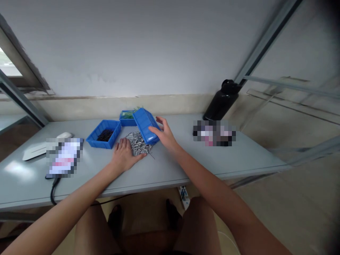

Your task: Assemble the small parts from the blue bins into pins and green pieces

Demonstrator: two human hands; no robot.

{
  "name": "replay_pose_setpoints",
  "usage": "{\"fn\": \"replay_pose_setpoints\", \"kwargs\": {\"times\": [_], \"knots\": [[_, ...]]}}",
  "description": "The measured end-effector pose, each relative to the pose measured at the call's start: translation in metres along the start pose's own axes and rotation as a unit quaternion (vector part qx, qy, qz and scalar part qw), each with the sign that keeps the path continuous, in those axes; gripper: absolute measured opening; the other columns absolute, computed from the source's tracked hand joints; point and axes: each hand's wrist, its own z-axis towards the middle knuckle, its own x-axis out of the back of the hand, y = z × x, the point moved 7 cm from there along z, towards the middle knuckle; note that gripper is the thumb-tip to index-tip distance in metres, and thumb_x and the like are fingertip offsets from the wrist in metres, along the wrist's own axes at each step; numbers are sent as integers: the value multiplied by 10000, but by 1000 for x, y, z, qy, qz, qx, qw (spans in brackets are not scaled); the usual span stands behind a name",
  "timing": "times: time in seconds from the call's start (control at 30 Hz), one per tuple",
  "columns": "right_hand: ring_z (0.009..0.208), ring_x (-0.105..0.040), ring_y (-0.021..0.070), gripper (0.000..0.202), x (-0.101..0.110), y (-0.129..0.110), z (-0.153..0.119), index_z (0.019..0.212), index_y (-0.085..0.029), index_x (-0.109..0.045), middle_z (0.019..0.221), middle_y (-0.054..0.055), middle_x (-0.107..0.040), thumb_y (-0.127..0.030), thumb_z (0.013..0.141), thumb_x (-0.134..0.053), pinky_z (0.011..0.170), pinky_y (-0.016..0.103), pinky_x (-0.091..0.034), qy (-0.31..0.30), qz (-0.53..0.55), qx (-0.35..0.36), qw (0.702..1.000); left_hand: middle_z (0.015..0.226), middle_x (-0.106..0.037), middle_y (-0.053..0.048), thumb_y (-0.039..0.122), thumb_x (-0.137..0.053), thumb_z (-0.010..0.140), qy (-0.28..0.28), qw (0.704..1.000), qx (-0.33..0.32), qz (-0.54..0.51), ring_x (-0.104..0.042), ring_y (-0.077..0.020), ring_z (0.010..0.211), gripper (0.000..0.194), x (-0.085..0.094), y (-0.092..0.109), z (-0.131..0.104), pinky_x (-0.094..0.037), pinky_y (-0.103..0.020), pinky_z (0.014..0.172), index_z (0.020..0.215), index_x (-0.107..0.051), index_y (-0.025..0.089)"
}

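My right hand (166, 134) grips a blue plastic bin (146, 125) by its side and holds it tipped over a heap of silvery screws or nails (138, 143) on the table. The bin's opening faces away from me, so its inside is hidden. Flat on the tabletop, at the near left edge of the heap, lies my left hand (124, 156), its thumb stretched out along the front of the pile. To its left stands another blue bin (114, 136) with dark screws or nails (105, 135) in it.
Behind the heap is a third blue bin (128, 122) holding something green. A phone-like device (65, 157), blurred out, lies left with a black cable (54, 187), near a white mouse (65, 135). At right stand a black bottle (220, 102) and a pixelated item (214, 133).
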Motion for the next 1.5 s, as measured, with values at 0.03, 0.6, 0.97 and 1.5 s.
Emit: {"fn": "replay_pose_setpoints", "kwargs": {"times": [0.03,0.6,0.97,1.5], "knots": [[1251,-482,279,742,2,0,1,1289,-254,-488,1401,105,-462,-535,644,-724,1052,447,-408,0,5,4,1000,1475,-362,-278,809,-405,737,-1,1000,2,0,-261,-363,1419,1096,0,0,0,-223,-484,1149,1422,-327,-43],[1141,-562,244,556,34,-2,15,1073,-234,-591,1170,65,-617,-504,610,-739,985,390,-446,72,126,-25,989,1449,-403,-271,793,-463,731,22,1000,-7,-4,-313,-362,1392,1069,3,-1,0,-259,-481,1129,1412,-341,-22],[866,-637,230,451,58,42,37,1044,-198,-592,910,63,-690,-546,783,-470,751,354,-510,52,150,-121,980,1466,-384,-265,779,-459,739,23,999,-17,-17,-302,-359,1401,1047,3,0,1,-256,-503,1128,1437,-305,15],[1274,-439,301,659,43,-1,16,1284,-197,-517,1338,162,-467,-510,724,-668,1114,466,-302,96,-236,115,960,1465,-388,-262,737,-471,768,26,999,-32,-19,-326,-357,1389,994,2,2,1,-270,-501,1119,1438,-306,22]]}}
